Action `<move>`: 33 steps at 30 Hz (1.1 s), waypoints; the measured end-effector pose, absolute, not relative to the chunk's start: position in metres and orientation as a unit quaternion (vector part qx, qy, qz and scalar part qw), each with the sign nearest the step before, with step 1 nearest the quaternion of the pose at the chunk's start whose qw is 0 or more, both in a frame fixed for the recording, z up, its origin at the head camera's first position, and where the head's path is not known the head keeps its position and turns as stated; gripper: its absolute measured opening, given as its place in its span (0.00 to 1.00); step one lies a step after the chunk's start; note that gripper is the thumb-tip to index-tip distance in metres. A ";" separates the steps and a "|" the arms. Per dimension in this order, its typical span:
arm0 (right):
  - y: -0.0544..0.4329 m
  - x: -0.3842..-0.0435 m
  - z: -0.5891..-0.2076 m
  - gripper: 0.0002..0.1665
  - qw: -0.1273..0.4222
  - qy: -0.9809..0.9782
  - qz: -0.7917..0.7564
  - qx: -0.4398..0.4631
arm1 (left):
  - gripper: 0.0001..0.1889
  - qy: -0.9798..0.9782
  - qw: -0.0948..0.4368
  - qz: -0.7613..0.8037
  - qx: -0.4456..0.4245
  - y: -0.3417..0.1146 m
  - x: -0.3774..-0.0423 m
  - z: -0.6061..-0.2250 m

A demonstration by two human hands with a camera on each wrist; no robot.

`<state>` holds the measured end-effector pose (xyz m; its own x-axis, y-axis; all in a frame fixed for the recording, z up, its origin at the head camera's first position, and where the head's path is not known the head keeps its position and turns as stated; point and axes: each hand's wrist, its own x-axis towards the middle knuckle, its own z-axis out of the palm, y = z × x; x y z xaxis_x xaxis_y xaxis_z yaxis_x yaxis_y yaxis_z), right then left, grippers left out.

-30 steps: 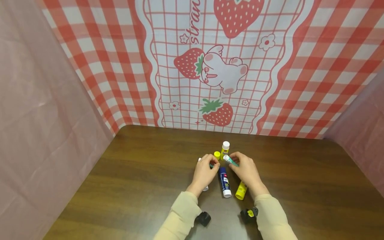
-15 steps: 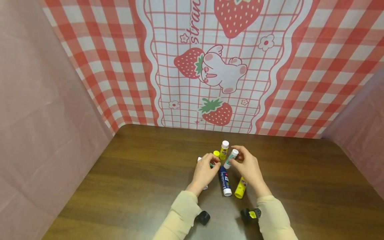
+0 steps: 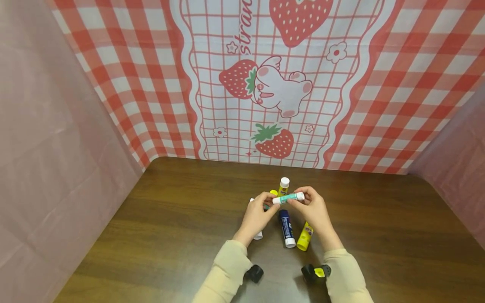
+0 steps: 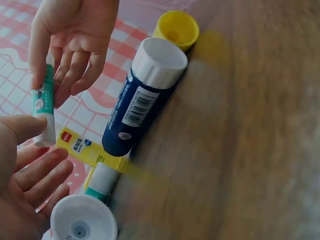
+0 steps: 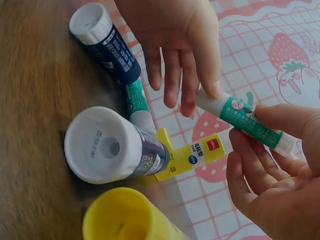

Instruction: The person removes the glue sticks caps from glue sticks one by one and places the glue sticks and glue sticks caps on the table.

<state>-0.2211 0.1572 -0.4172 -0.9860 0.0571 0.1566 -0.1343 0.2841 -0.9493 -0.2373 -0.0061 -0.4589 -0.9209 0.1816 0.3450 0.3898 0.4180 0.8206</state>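
Observation:
A slim green-and-white glue stick (image 3: 289,198) lies crosswise between both hands, raised above the table. My left hand (image 3: 258,215) pinches its white left end with thumb and fingers. The right hand (image 3: 313,212) grips the other end, thumb on the green label (image 5: 250,122). Just below the hands lies a navy glue stick (image 3: 287,229) with a white base. A yellow glue stick (image 3: 305,237) lies beneath the right wrist. Partly hidden by my left hand is another glue stick with a white base (image 3: 258,235).
Behind the hands stands a yellow glue stick with a white cap (image 3: 284,183), beside a yellow cap-like end (image 3: 273,193). Another green-and-white glue stick (image 5: 137,100) lies among the larger ones. A checked strawberry cloth (image 3: 261,143) hangs at the table's (image 3: 170,219) far edge.
The right hand has turned the green-and-white glue stick from steeply tilted to nearly level. My left hand now pinches its free end. The navy glue stick has shifted slightly right.

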 end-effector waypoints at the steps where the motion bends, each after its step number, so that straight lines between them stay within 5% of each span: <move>1: 0.157 -0.221 -0.418 0.18 0.077 -0.791 0.606 0.027 | 0.13 -0.833 0.098 -0.517 -0.171 -0.007 -0.238 -0.458; 7: 0.157 -0.223 -0.425 0.17 0.066 -0.795 0.602 0.038 | 0.11 -0.820 0.089 -0.541 -0.167 -0.015 -0.240 -0.457; 20: 0.145 -0.218 -0.427 0.17 0.167 -0.910 0.362 0.113 | 0.11 -0.816 0.119 -0.538 -0.172 -0.022 -0.245 -0.457; 33: 0.141 -0.219 -0.432 0.15 0.204 -0.910 0.339 0.128 | 0.10 -0.821 0.110 -0.531 -0.178 -0.022 -0.245 -0.453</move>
<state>-0.2194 0.1406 -0.4316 -0.8843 -0.0939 0.4573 -0.3703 0.7377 -0.5645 -0.2448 -0.0223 -0.4534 -0.9128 0.1751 0.3691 0.4084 0.3739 0.8327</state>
